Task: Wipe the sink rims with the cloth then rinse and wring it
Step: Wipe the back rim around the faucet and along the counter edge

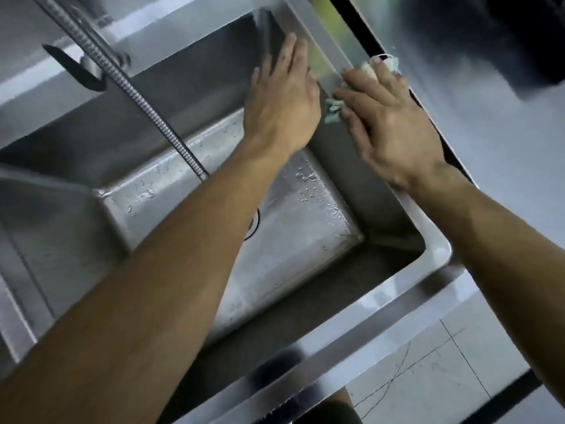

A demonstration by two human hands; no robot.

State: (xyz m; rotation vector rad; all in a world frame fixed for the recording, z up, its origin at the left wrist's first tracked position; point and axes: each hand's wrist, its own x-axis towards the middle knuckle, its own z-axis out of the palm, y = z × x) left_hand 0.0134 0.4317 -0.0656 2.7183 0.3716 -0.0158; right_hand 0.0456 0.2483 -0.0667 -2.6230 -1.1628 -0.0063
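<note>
Both forearms fill the near part of the view, reaching out over the basin. Under the right hand (pixel 394 130) lies the cloth (pixel 333 110), pale with a green edge, pressed flat onto the sink rim (pixel 328 67) on the right side; only small bits of it show past the fingers and beside the thumb. Whether the fingers curl round the cloth or merely press on it is hard to tell, though they look mostly flat. Just beside it, the left hand (pixel 282 96) is spread with straight fingers against the inner wall of the sink, holding nothing, apparently as a brace. Below both hands, the sink floor (pixel 275 240) carries water drops, and beyond the left arm a ribbed faucet hose (pixel 128 84) crosses the basin.

Judging by this, the wiping step is in hand, with rinsing and wringing not yet begun. Next, the right hand likely needs steady downward pressure while sliding along the rim, keeping the cloth from bunching or slipping into the basin.
</note>
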